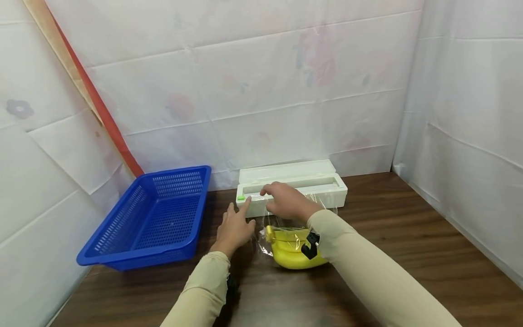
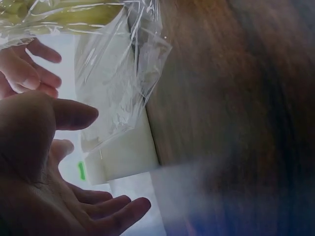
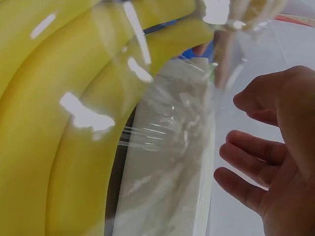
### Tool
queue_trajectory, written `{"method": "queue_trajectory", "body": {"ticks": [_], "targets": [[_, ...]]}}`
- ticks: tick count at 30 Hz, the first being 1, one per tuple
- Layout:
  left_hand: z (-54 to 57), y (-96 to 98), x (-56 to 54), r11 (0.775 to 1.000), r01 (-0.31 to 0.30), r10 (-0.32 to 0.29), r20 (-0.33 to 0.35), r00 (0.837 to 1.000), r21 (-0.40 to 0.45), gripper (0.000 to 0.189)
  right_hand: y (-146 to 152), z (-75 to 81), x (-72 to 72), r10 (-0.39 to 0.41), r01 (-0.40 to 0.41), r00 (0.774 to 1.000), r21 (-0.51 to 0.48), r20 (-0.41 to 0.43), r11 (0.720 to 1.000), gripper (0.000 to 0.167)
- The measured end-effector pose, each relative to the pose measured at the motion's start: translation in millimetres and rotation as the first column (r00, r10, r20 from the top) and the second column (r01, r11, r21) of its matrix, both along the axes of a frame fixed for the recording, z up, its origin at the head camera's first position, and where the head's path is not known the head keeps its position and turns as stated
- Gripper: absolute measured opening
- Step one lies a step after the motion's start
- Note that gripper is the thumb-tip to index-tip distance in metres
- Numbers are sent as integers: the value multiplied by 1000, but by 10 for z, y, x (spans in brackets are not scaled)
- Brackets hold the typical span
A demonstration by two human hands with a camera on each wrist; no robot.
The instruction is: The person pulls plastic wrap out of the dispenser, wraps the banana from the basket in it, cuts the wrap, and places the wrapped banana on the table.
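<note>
A white cling film dispenser box (image 1: 255,210) stands at the back of the table with its lid (image 1: 286,169) raised. Clear cling film (image 2: 106,98) runs from it over a bunch of yellow bananas (image 1: 296,260) in front. My left hand (image 1: 234,229) is at the box's left end, its index fingertip near a small green slider (image 1: 241,198) and its fingers spread. Over the box's open top is my right hand (image 1: 289,202), fingers loosely bent and holding nothing; in the right wrist view its fingertips (image 3: 226,177) are apart from the film.
To the left sits a blue plastic basket (image 1: 189,247) with slotted walls. Behind the box hangs a pale patterned sheet (image 1: 261,91), and another covers the right side. Dark wood tabletop (image 1: 388,218) extends right of the box.
</note>
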State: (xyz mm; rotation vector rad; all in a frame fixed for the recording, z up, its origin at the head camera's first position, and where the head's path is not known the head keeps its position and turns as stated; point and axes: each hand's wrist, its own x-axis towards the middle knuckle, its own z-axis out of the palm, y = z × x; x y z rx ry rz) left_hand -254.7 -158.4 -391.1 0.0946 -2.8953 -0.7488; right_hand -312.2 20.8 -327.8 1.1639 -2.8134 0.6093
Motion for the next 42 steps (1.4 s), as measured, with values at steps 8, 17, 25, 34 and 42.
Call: {"method": "queue_trajectory", "body": {"ticks": [8, 17, 25, 34, 42], "targets": [[-58, 32, 27, 999, 12, -9, 49, 999, -47, 75, -154, -24, 14, 30, -15, 995, 161, -90, 987, 56], [-38, 50, 32, 998, 44, -43, 35, 998, -34, 73, -272, 103, 73, 26, 2, 997, 344, -79, 939, 68], [-31, 23, 66, 998, 63, -64, 31, 997, 27, 68, -468, 109, 115, 19, 68, 985, 482, -173, 874, 74], [-27, -15, 34, 998, 63, -63, 20, 998, 16, 64, -621, 70, 134, 89, 174, 921, 603, -380, 779, 71], [-55, -32, 33, 998, 62, -62, 9, 998, -20, 62, -707, 67, 131, 93, 213, 913, 656, -398, 724, 77]]}}
